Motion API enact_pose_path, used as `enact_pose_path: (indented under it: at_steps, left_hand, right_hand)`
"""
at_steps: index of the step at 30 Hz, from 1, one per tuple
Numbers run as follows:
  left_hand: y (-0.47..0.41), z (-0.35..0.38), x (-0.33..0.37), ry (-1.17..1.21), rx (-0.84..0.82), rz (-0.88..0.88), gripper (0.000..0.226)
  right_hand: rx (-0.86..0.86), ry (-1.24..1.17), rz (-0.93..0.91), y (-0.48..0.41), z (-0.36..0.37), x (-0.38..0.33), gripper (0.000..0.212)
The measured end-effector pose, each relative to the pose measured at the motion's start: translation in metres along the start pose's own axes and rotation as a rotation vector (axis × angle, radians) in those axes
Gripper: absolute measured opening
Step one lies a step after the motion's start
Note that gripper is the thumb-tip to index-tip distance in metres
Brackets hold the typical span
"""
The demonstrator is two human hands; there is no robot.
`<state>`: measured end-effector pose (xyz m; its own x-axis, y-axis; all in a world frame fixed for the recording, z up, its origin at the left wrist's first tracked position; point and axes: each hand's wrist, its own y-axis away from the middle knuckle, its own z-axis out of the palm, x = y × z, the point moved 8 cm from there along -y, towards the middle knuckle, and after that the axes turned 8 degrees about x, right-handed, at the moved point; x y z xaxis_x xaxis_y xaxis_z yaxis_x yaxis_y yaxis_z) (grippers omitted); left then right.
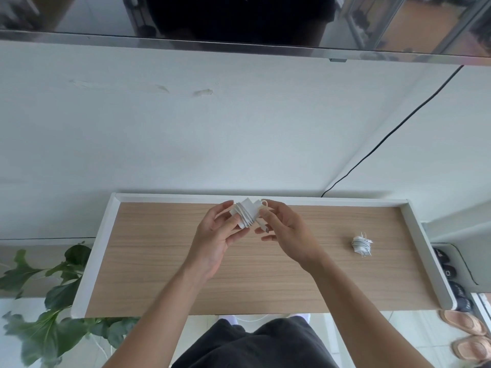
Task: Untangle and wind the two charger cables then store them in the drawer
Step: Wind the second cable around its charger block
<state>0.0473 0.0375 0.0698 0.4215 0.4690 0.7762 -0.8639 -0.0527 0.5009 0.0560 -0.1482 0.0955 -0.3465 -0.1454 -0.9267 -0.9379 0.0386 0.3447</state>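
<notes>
A white charger block [245, 215] with its white cable wound around it is held above the back of the wooden table top [164, 261]. My left hand [216, 235] grips the block from the left. My right hand [285, 232] pinches the loose cable end [261, 225] beside the block, and the plug tip hangs just below my fingers. A second white charger [362, 244], wound into a tight bundle, lies on the table to the right, apart from both hands. No drawer is in view.
The table has a raised white rim [414, 235] at the back and sides. A black cable [393, 128] runs down the wall behind it. A leafy plant [53, 288] stands at the left; sandals [462, 322] and dark shoes lie on the floor at the right.
</notes>
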Motion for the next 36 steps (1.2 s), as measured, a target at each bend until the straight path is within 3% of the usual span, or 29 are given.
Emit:
enact_pose_path:
  at_steps: [8,17,26,31,36]
  left_hand:
    - [-0.010,0.020,-0.030,-0.195,-0.038,0.006,0.027]
    - [-0.017,0.092,-0.101,-0.389,-0.124,-0.080,0.029]
    - [-0.006,0.181,-0.171,-0.485,-0.147,-0.100,0.018]
    - [-0.007,0.226,-0.231,-0.559,-0.172,-0.183,0.020]
    - [-0.011,0.252,-0.298,-0.608,-0.163,-0.319,0.026]
  right_hand:
    - [0.120,-0.090,0.047,0.008,-0.034,0.027,0.021]
    - [0.270,-0.068,0.217,0.043,-0.127,0.081,0.024]
    - [0.341,-0.080,0.248,0.068,-0.231,0.123,0.026]
    - [0.412,-0.106,0.305,0.069,-0.292,0.159,0.022]
    - [0.367,-0.026,0.408,0.056,-0.333,0.211,0.023]
